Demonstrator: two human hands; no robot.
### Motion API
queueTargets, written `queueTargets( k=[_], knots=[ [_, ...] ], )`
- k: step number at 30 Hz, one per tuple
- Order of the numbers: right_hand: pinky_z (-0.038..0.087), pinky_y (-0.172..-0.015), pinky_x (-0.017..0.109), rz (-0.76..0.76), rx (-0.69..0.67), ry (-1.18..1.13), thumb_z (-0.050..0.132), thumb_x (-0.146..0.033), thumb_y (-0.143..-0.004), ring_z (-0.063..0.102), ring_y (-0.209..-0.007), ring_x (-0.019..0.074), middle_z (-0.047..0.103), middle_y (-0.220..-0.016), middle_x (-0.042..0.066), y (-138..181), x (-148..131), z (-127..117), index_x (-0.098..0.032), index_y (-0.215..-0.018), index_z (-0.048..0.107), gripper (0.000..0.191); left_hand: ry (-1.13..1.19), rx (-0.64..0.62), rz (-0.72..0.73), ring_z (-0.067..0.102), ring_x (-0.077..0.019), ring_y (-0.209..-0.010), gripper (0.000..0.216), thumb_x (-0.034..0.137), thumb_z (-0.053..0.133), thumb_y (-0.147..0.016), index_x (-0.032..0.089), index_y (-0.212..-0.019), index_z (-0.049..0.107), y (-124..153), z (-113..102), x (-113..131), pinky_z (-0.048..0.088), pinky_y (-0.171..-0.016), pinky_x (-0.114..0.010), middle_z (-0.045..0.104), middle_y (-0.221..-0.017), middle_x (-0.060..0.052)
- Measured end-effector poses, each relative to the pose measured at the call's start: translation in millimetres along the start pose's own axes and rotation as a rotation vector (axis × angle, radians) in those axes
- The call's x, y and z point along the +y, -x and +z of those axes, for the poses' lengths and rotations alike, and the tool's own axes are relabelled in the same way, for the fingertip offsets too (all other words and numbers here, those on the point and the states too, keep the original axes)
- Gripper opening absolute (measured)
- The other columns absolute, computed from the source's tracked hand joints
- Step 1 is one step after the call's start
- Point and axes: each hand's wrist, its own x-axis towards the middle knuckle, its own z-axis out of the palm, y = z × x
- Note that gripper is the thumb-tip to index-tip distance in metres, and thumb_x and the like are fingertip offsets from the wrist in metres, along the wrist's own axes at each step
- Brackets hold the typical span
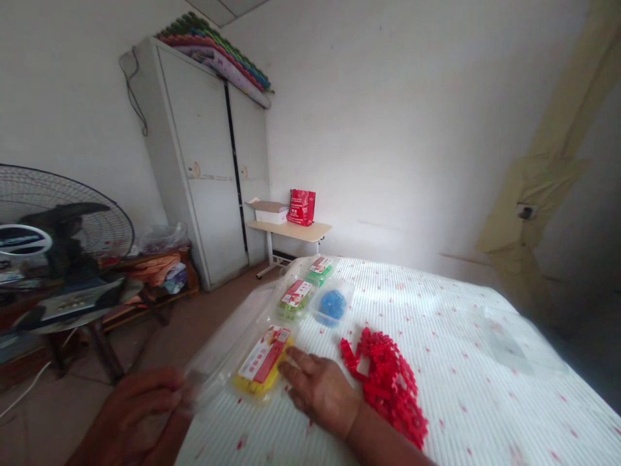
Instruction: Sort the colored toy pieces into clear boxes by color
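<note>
Left hand: this hand (138,404) is a bit blurry; its fingers are pinched together on the edge of a clear plastic bag (213,385), low down by the left side of the bench (451,323).
Right hand: this hand (323,391) is loosely open, palm partly up, and its fingertips touch the right side of the yellow pack (261,369).
Yellow pack: it lies on the bench between the 2 hands, with a red and white label on top. The clear bag is right by it — I cannot tell if the pack is in the bag or just beside it.
Green packs: 2 of them sit farther back in a row, a near green pack (295,296) and a far green pack (319,272), both with labels.
Blue pieces: a round heap of blue pieces (332,304) sits in a clear box (347,292), just right of the near green pack.
Red pieces: a big, loose pile of red pieces (388,382) lies on the bench, close to the right hand and wrist.
Bench cover: white with stripes and small red spots.
Back of the room: a red bag (301,208) stands beside a white box (272,215) — both on a small back bench (310,232).
Left side: a tall cupboard (204,149) and a big fan (114,220).
</note>
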Motion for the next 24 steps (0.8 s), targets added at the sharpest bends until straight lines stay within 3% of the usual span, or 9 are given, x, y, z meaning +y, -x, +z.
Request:
queueTargets(
  k=[2, 4, 7, 10, 16, 19, 24],
  knots=[
    [0.054, -0.064, 0.032, -0.023, -0.031, 0.022, 0.051, -0.037, -0.081, 0.061, -0.084, 0.0196, 0.05, -0.126, 0.013, -11, -19, 9, -0.017, -0.12, 0.044, 0.045, -0.065, 0.041, -0.014, 0.057, -0.0142, -0.071, 0.015, 0.035, 0.057, -0.071, 0.021, -0.073, 0.051, -5, 2, -6, 0.046, -0.049, -0.021, 0.057, -0.082, -0.002],
    [0.052, -0.055, 0.032, -0.03, -0.034, 0.082, 0.051, -0.032, -0.081, 0.06, -0.074, 0.0183, 0.054, -0.121, 0.012, -17, -33, 18, -0.016, -0.11, 0.049, 0.033, -0.131, 0.022, -0.053, 0.057, -0.014, -0.072, 0.016, 0.037, 0.053, -0.073, 0.021, -0.072, 0.05, -6, 7, -8, 0.045, -0.048, -0.02, 0.056, -0.083, -0.003],
    [0.05, -0.051, 0.03, -0.053, -0.005, 0.137, 0.046, -0.02, -0.084, 0.058, -0.066, 0.0167, 0.061, -0.105, 0.008, -18, -41, 24, -0.016, -0.097, 0.051, 0.014, -0.21, -0.015, -0.049, 0.057, -0.013, -0.072, 0.019, 0.039, 0.048, -0.075, 0.021, -0.071, 0.05, 2, 13, -15, 0.047, -0.057, -0.022, 0.057, -0.082, -0.001],
    [0.05, -0.053, 0.03, -0.071, 0.052, 0.125, 0.041, -0.02, -0.087, 0.058, -0.064, 0.016, 0.063, -0.095, 0.009, -10, -38, 19, -0.015, -0.092, 0.053, 0.014, -0.211, -0.043, -0.071, 0.058, -0.0127, -0.074, 0.02, 0.041, 0.046, -0.077, 0.022, -0.073, 0.05, 16, 15, -25, 0.049, -0.067, -0.026, 0.057, -0.084, 0.001],
    [0.053, -0.056, 0.025, -0.036, 0.272, 0.123, 0.037, -0.013, -0.088, 0.063, -0.065, 0.0146, 0.069, -0.087, 0.01, 44, -25, -24, -0.012, -0.092, 0.059, 0.023, -0.174, -0.126, -0.014, 0.06, -0.0158, -0.071, 0.016, 0.037, 0.047, -0.077, 0.023, -0.071, 0.049, 36, 18, -31, 0.049, -0.064, -0.029, 0.059, -0.078, -0.001],
    [0.055, -0.065, 0.025, 0.014, 0.288, 0.218, 0.039, -0.013, -0.087, 0.066, -0.077, 0.017, 0.07, -0.092, 0.009, 85, -11, -50, -0.015, -0.099, 0.061, 0.025, -0.12, -0.179, 0.078, 0.06, -0.0157, -0.07, 0.01, 0.031, 0.049, -0.076, 0.022, -0.07, 0.049, 43, 28, -23, 0.049, -0.065, -0.027, 0.06, -0.075, -0.002],
    [0.055, -0.071, 0.023, 0.14, 0.33, 0.228, 0.038, -0.023, -0.089, 0.065, -0.088, 0.0169, 0.068, -0.101, 0.01, 131, 13, -79, -0.017, -0.108, 0.059, 0.029, -0.029, -0.439, 0.154, 0.061, -0.0134, -0.074, 0.01, 0.02, 0.046, -0.076, 0.022, -0.069, 0.051, 62, 56, -10, 0.049, -0.068, -0.022, 0.061, -0.077, 0.0]
  ],
)
